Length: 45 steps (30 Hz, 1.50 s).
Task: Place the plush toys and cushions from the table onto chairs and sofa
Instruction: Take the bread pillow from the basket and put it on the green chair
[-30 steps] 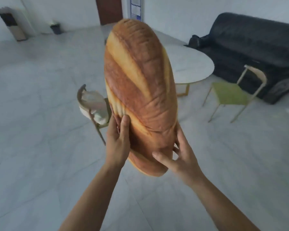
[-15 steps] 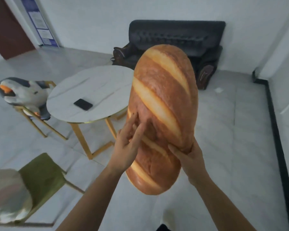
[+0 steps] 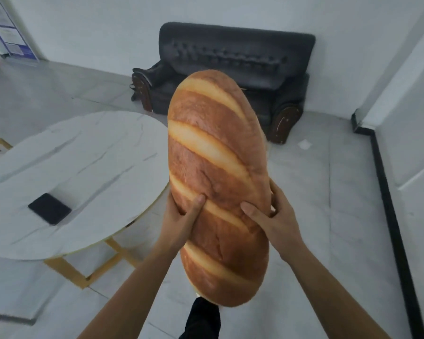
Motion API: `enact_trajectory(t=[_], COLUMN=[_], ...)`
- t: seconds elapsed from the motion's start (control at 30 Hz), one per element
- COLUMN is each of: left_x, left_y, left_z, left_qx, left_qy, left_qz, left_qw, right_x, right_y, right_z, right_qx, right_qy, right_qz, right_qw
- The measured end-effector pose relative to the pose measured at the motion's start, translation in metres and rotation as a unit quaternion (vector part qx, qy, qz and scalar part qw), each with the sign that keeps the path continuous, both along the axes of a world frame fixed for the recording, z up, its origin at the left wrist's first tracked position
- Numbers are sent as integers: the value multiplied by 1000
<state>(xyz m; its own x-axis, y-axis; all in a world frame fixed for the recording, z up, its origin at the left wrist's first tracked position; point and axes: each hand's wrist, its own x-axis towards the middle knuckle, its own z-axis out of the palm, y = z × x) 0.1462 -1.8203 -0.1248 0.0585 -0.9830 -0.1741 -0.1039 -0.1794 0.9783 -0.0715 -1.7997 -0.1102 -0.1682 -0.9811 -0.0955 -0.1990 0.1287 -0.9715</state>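
Observation:
A large cushion shaped like a loaf of bread (image 3: 216, 167) is held upright in front of me, brown with pale diagonal stripes. My left hand (image 3: 181, 221) grips its lower left side, thumb pressed into the front. My right hand (image 3: 274, 216) grips its lower right side. Beyond the cushion a black leather sofa (image 3: 235, 57) stands against the white wall, its seat partly hidden by the cushion. A round white marble table (image 3: 83, 172) on gold legs is at my left.
A black phone (image 3: 50, 208) lies on the table near its front edge. A dark garment (image 3: 157, 72) drapes over the sofa's left arm. A white wall with black skirting (image 3: 387, 192) runs along the right. Grey tiled floor lies between me and the sofa.
The view has swung so the sofa is now straight ahead and closer. The chairs with plush toys have left the view. Both hands keep hold of the cushion, thumbs shifted onto its front.

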Motion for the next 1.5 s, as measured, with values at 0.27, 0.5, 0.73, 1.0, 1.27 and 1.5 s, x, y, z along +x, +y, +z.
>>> enact_trajectory(t=[0.27, 0.5, 0.73, 1.0, 1.27, 1.5], left_x=[-50, -89, -151, -211, -220, -209], left_y=[-230, -362, -471, -585, -643, -689], left_z=[-19, -69, -138, -199, -316, -397], left_qx=[18, 156, 238, 296, 371, 345], left_qy=[4, 66, 30, 22, 5, -63], left_qz=[83, 100, 130, 194, 63, 208], left_qw=[996, 980, 962, 935, 927, 913], right_x=[-31, -102, -160, -191, -159, -157], right_y=[-217, -334, -460, -613, -690, -691], right_z=[11, -39, -120, -191, -340, -386], right_qx=[20, 170, 197, 248, 271, 296], right_qy=[52, 52, 7, 50, 252, 331], right_qz=[-2, 56, 94, 185, 197, 95], right_qw=[998, 982, 976, 950, 908, 891])
